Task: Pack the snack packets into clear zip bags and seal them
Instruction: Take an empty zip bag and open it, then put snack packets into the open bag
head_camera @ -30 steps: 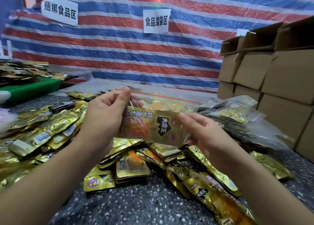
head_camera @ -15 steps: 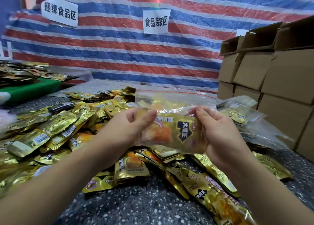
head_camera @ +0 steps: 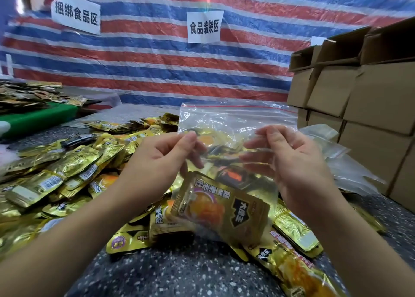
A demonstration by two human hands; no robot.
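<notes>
clear zip bag (head_camera: pixel 226 139) with red zip line held up mid-frame, mouth toward 12 o'clock, long axis upright, gold packet (head_camera: pixel 221 209) inside at its bottom, tilted toward 4 o'clock, left hand (head_camera: pixel 157 162) and right hand (head_camera: pixel 289 162) each pinching the bag's film, loose packets (head_camera: pixel 56 175) heaped at 9 o'clock

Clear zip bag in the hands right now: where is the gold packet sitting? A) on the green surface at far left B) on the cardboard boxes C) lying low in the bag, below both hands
C: the gold packet shows through the clear zip bag, below the left hand and right hand pinching the film.
</notes>
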